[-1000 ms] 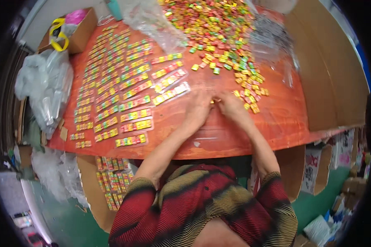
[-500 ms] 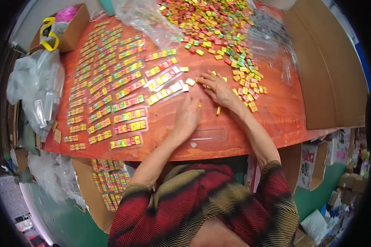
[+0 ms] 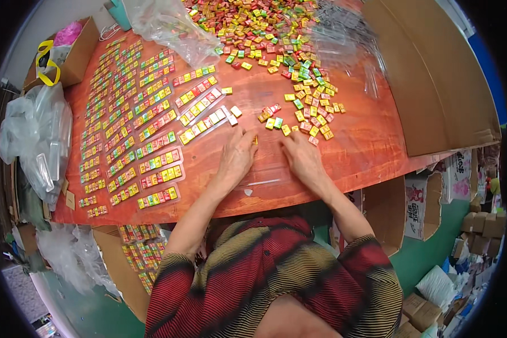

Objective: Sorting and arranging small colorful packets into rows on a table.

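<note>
My left hand [image 3: 236, 156] is low over the table with its fingers drawn together, a sliver of a small yellow box [image 3: 256, 140] showing at its fingertips. To its right, my right hand [image 3: 304, 160] rests with fingers bent and slightly apart, nearest a loose yellow box [image 3: 286, 130]. Beyond the hands lies a small group of red, yellow and green boxes [image 3: 270, 122]. An empty-looking clear plastic tray [image 3: 265, 182] lies between my forearms. Up and left of my left hand, a clear tray filled with a row of boxes [image 3: 203, 127] has two loose boxes by its end.
Filled trays [image 3: 152, 115] stand in columns across the table's left side. A large heap of small boxes [image 3: 253, 25] is at the back, beside clear plastic sheets [image 3: 338, 42]. An upright cardboard panel [image 3: 434, 79] borders the right. Plastic bags [image 3: 36, 135] hang at the left edge.
My right hand has drawn back toward me from the loose boxes, and more of them show ahead of it. My left hand's fingers have closed by a small yellow box. The view has shifted slightly.
</note>
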`<act>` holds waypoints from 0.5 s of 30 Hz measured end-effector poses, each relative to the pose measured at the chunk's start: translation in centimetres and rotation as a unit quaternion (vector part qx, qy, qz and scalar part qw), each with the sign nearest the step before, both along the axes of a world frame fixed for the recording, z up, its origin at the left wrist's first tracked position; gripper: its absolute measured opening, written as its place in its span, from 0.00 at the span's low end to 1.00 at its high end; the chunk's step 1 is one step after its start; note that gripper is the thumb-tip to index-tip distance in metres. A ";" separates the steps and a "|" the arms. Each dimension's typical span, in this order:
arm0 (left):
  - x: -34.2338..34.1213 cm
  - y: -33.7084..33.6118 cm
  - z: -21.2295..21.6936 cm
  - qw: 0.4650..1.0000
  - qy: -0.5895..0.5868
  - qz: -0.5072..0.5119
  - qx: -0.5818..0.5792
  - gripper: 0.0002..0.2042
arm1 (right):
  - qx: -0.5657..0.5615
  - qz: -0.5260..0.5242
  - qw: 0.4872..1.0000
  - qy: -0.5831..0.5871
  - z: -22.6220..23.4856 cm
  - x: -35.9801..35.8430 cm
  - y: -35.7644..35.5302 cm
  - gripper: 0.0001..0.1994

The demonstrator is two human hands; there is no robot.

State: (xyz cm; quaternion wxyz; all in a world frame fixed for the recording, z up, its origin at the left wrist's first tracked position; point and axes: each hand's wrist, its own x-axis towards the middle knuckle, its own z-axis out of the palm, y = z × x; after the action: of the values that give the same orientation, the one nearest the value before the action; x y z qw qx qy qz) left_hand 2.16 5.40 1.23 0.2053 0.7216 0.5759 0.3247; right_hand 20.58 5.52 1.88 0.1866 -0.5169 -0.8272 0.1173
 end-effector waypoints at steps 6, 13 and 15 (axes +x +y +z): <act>0.8 0.9 -0.5 0.999 0.013 0.030 -0.001 0.13 | 0.072 -0.022 0.997 0.017 0.5 -1.5 4.0 0.09; -0.2 0.6 0.2 1.000 -0.003 -0.028 0.005 0.15 | 0.057 0.017 0.998 0.028 -1.0 -2.9 2.8 0.10; -0.5 0.4 0.1 1.000 0.008 -0.029 0.000 0.16 | 0.064 0.061 0.994 0.065 -1.0 -2.7 2.1 0.10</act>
State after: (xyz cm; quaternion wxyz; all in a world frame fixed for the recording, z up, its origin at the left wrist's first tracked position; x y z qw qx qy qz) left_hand 1.69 5.83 1.34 0.2102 0.7406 0.5566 0.3124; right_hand 17.93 7.63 0.89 0.2652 -0.4437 -0.8491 0.1089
